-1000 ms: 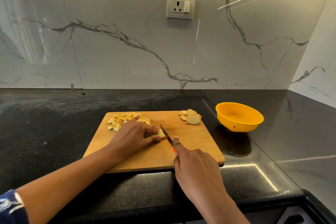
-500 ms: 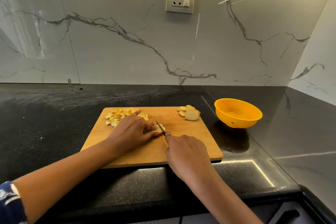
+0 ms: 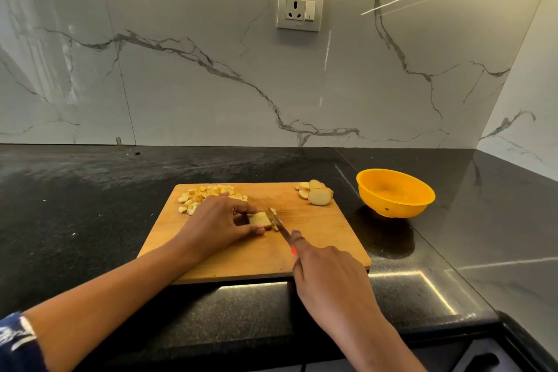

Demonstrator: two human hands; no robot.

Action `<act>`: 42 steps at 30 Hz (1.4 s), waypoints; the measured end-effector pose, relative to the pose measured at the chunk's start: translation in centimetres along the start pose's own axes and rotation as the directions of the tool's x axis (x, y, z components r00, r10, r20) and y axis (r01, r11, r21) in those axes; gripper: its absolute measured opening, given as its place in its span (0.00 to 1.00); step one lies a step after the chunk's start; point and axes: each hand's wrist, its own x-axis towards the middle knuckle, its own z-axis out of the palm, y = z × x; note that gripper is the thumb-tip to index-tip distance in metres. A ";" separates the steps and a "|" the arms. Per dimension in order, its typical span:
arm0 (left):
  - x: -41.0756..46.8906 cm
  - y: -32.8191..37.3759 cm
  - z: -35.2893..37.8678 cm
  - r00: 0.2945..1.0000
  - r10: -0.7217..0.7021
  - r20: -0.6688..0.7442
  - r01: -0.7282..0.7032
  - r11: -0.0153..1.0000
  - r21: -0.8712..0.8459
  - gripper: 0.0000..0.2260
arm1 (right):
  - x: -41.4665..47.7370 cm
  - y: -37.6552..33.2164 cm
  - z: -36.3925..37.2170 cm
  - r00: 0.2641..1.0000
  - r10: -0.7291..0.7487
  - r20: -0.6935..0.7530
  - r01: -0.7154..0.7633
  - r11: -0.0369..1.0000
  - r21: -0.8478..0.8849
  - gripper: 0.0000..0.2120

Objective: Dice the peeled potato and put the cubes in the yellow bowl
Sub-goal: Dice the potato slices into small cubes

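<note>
Marble-look wall, pale with grey veins, glossy. Below it a black stone table, speckled and polished, with reflections along the near edge.

Rectangular wooden cutting board lies flat near the table's front edge, long side running left to right.

Left hand rests on the middle of the board. Its grip is closed lightly, thumb and fingertips pinching a potato slab. Patterned blue sleeve at the forearm.

Right hand is over the board's near right part. Its grip is wrapped round a knife, forefinger stretched along the spine. Only a spot of red handle shows.

Yellow bowl, round, smooth plastic, stands upright on the table just right of the board, not touching it.

Round potato slices, pale, stacked loosely at the board's far right corner.

Potato cubes, small and uneven, are heaped at the far left corner, just beyond the left hand.

The slab lies flat, cut face pale yellow, its free end pointing right. The blade meets that end, long axis running from near right to far left, tip pointing toward the wall.
</note>
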 end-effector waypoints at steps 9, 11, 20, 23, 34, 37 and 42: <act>0.1 0.0 0.0 0.997 0.044 -0.065 -0.045 0.999 -0.010 0.17 | 1.0 -0.5 0.1 0.999 -0.025 -0.023 0.026 0.999 0.044 0.24; 0.1 -0.1 0.0 0.995 0.067 -0.073 -0.068 0.998 -0.012 0.16 | 1.0 -0.8 0.2 0.999 -0.035 -0.015 0.035 0.999 0.037 0.24; 0.6 -0.7 0.4 0.993 0.103 -0.055 -0.102 0.995 0.006 0.14 | 3.0 -2.8 0.5 0.995 -0.052 0.086 0.065 0.986 -0.154 0.25; 0.5 -0.7 0.4 0.994 0.095 -0.055 -0.095 0.995 0.011 0.15 | 2.5 -2.7 0.4 0.990 -0.061 0.123 0.080 0.985 -0.152 0.26; -0.3 -0.2 -0.7 0.998 -0.043 -0.052 0.039 0.997 -0.068 0.16 | -0.6 -0.7 -0.5 0.999 -0.036 -0.033 0.037 0.999 0.001 0.24; -0.3 -0.2 -0.8 0.998 -0.045 -0.052 0.042 0.997 -0.060 0.15 | 0.3 -1.0 0.0 0.999 -0.018 -0.048 0.020 0.999 0.032 0.24; -0.3 -0.2 -0.6 0.996 -0.017 -0.086 0.012 0.998 -0.058 0.15 | 1.0 -1.7 0.3 0.999 -0.030 -0.030 0.031 0.998 0.047 0.24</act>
